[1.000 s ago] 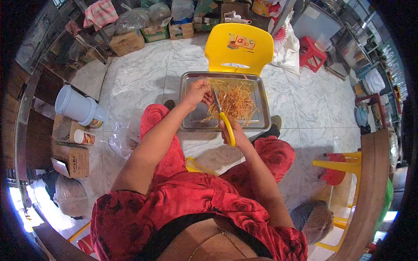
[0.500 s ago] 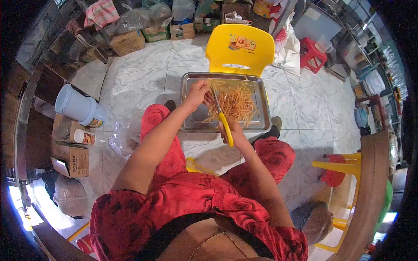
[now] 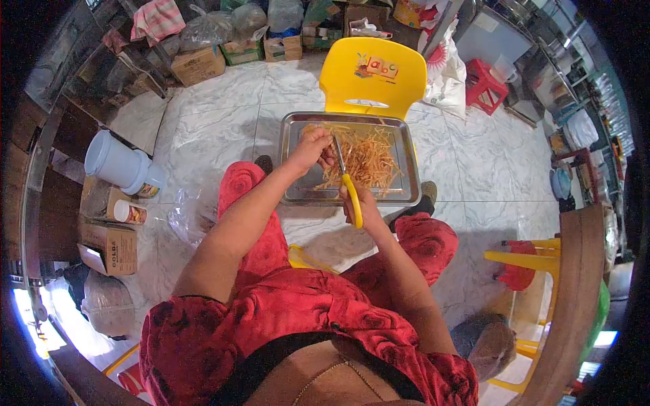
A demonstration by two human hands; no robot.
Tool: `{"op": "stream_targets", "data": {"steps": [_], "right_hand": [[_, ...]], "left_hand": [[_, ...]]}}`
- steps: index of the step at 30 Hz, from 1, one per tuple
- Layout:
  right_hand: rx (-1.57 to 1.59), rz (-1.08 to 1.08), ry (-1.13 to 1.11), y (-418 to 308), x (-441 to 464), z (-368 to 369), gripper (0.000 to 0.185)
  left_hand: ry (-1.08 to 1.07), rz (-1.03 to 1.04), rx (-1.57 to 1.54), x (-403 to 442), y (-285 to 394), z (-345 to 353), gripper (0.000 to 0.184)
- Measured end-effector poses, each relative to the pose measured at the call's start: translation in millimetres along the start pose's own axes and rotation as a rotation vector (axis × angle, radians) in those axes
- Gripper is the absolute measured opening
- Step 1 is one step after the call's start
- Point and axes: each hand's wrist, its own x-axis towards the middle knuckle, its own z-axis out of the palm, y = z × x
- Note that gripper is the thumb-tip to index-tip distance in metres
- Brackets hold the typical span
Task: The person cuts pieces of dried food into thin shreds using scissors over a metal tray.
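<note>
A rectangular metal tray (image 3: 298, 195) rests on the seat of a yellow chair (image 3: 374, 71). Thin, dry yellow-brown strands (image 3: 371, 161) are heaped over its middle and right side. Above the tray's left half, my left hand (image 3: 315, 150) is closed on a small bunch of these strands, with some ends showing past the fingers. My right hand (image 3: 362, 203) grips yellow-handled scissors (image 3: 350, 193) at the tray's near edge. Their blades point up and away, and the tips are right beside my left fingers. Whether the blades are parted is too small to make out.
White buckets (image 3: 118, 162) and cardboard boxes (image 3: 118, 250) stand on the left. Bags and boxes (image 3: 198, 65) line the back wall. A red plastic stool (image 3: 485, 86) is at the far right, and a wooden table edge (image 3: 575, 291) with a yellow chair (image 3: 525, 257) is nearer.
My left hand has shifted slightly to the right and nearer to me, beside the scissor blades. My right hand keeps its hold on the scissors almost in place.
</note>
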Motion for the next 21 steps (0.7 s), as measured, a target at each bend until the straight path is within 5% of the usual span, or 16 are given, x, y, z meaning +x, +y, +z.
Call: {"op": "stream_targets", "data": {"steps": [21], "right_hand": [[0.071,0.073,-0.078,2,1,-2,0.035]], "left_hand": [[-0.008,0.037,0.089,-2,-10,9,0.016]]}}
